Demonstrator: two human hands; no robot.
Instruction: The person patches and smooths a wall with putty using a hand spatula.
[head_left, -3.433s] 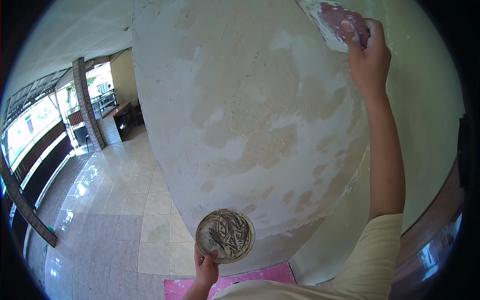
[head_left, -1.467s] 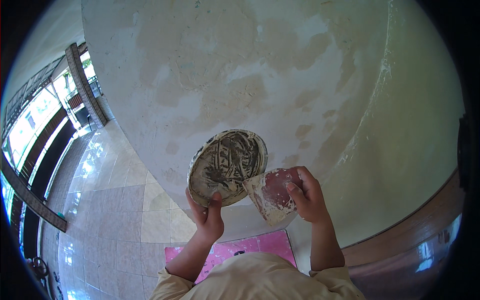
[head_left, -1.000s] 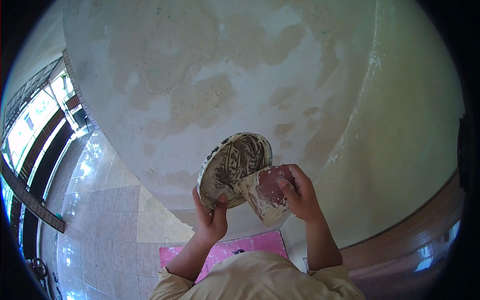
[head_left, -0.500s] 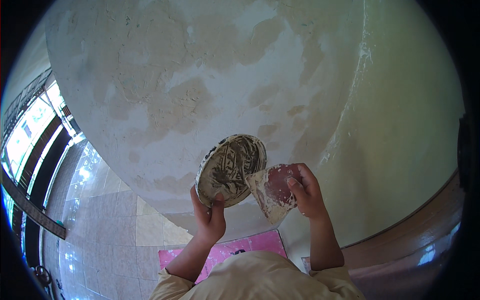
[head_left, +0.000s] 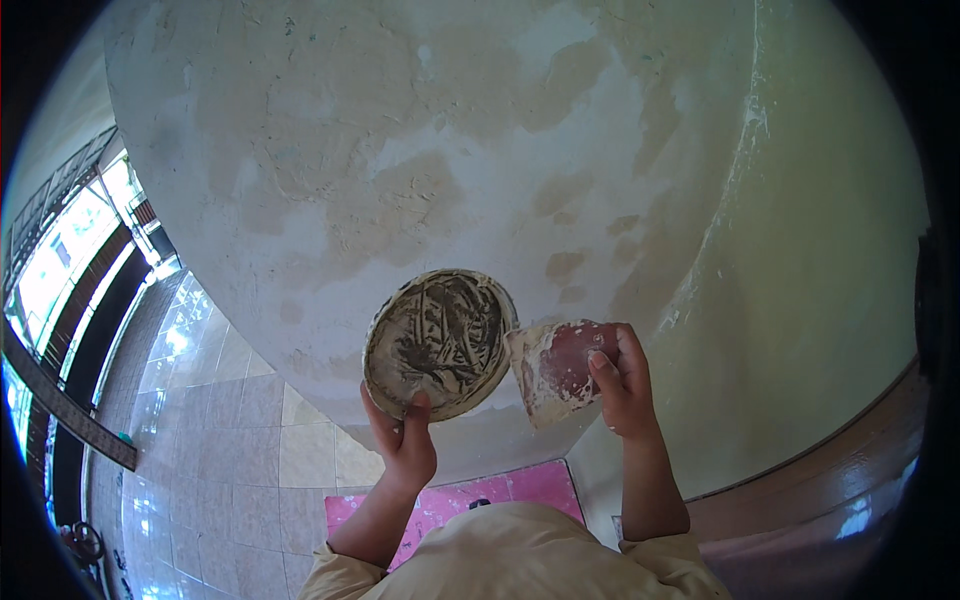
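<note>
My left hand [head_left: 403, 440] grips the lower rim of a round shallow pan [head_left: 440, 345], thumb inside and fingers beneath. Smears of dark and pale filler coat its inside, and the pan tilts toward me. In my right hand [head_left: 627, 385] is a flat reddish-brown putty scraper [head_left: 560, 370], pinched between thumb and fingers. Pale filler cakes the scraper's broad edge, which is at the pan's right rim; I cannot tell whether they touch. Beyond both stands a wall [head_left: 330, 180] with patchy beige and whitish filler.
A greenish wall [head_left: 840, 240] meets the patched one at a whitened corner on the right. Below me lies a pink board or mat [head_left: 530, 487]. Glossy tiles [head_left: 230, 450] cover the floor at left, near a bright opening. A brown shiny surface [head_left: 810, 500] curves along the lower right.
The pan has shifted left and turned to face me more fully. The scraper has moved slightly right and its blade has swung up, away from the pan's inside to its rim.
</note>
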